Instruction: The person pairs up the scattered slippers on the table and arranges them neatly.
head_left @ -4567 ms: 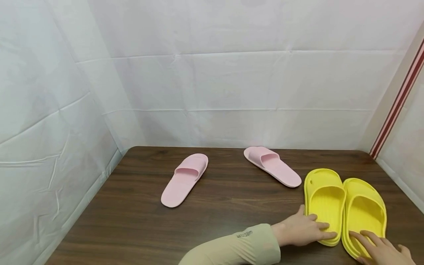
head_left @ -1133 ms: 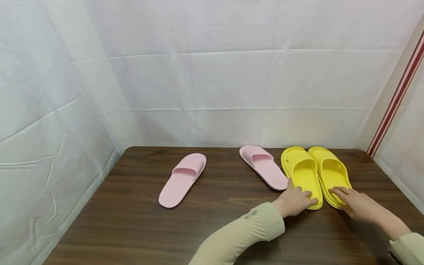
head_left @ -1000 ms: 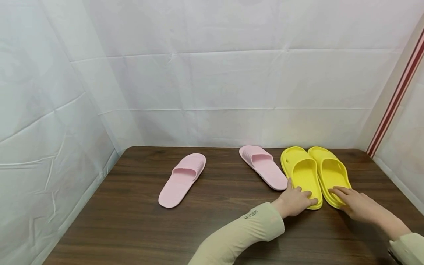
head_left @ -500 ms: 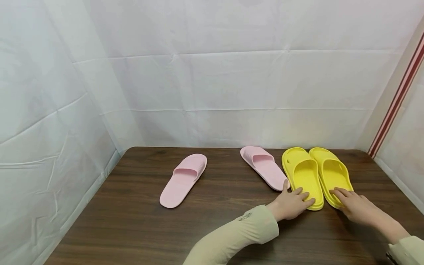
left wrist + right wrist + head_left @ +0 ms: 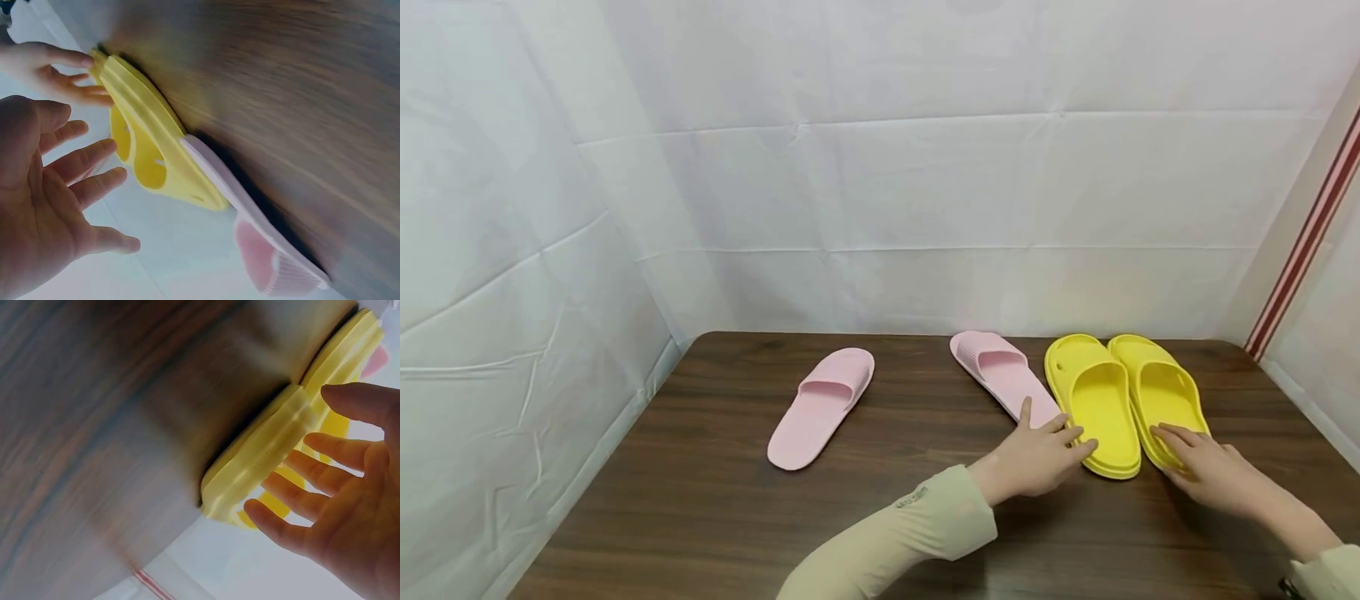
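Note:
Two yellow slippers lie side by side at the back right of the table, toes toward the back: a left one (image 5: 1102,408) and a right one (image 5: 1165,400). My left hand (image 5: 1030,457) has its fingers spread over the heel of a pink slipper (image 5: 1011,379), near the left yellow slipper's edge. In the left wrist view, my left hand (image 5: 56,200) shows an open palm holding nothing. Extended fingers of my right hand (image 5: 1213,471) lie at the heel of the right yellow slipper; the right wrist view shows the right hand (image 5: 350,487) ungripped, but contact is unclear.
Another pink slipper (image 5: 822,408) lies slanted on the left half of the dark wooden table (image 5: 700,517). White cloth (image 5: 925,183) hangs behind the table and along its sides. A red-striped band (image 5: 1303,242) runs down at the right.
The yellow slippers have moved back and left, up beside the right pink slipper. Most recently, my left hand has drawn left off the yellow heel; my right hand has barely moved.

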Action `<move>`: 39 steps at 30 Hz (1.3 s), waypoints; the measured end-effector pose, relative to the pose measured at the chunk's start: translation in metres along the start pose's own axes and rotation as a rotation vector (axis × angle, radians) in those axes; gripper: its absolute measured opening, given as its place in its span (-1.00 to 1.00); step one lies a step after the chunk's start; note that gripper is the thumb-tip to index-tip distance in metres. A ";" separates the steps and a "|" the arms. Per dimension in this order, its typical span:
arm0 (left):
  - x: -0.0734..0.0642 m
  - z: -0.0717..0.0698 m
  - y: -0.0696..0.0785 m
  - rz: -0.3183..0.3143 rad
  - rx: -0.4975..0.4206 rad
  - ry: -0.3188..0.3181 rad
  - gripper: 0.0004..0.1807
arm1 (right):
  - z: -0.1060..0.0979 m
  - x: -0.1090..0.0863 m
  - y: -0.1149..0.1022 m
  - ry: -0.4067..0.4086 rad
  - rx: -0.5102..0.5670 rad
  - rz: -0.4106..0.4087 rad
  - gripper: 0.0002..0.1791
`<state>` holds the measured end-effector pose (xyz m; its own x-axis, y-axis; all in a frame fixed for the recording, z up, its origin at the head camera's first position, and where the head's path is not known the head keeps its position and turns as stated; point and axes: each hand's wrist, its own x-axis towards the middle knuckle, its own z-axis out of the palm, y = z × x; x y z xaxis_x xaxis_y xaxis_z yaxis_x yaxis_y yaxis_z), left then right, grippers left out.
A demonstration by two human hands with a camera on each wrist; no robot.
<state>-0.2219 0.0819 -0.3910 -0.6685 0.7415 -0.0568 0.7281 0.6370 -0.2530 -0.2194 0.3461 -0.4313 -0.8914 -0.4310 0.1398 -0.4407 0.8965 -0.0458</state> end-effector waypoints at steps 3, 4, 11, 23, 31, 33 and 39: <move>-0.011 0.005 -0.009 -0.007 -0.014 0.035 -0.55 | -0.002 0.000 -0.006 0.026 0.018 -0.005 -0.45; -0.015 0.006 -0.012 -0.014 -0.023 0.044 -0.55 | -0.003 0.000 -0.008 0.042 0.022 -0.012 -0.45; -0.042 0.014 -0.038 -0.061 -0.081 0.085 -0.55 | -0.004 0.004 -0.024 0.256 0.011 -0.165 -0.42; -0.084 0.023 -0.073 -0.138 -0.118 0.132 -0.56 | -0.008 0.021 -0.049 0.264 0.027 -0.204 -0.46; -0.110 0.030 -0.088 -0.155 -0.120 0.226 -0.59 | -0.006 0.030 -0.061 0.276 0.038 -0.239 -0.46; -0.117 0.033 -0.091 -0.154 -0.117 0.255 -0.60 | -0.005 0.033 -0.063 0.290 0.035 -0.262 -0.47; -0.136 0.044 -0.101 -0.160 -0.115 0.365 -0.67 | -0.005 0.040 -0.071 0.286 0.047 -0.295 -0.47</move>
<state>-0.2111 -0.0929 -0.3998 -0.6920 0.6441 0.3260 0.6454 0.7543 -0.1203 -0.2232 0.2662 -0.4172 -0.6637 -0.6171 0.4228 -0.6832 0.7302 -0.0067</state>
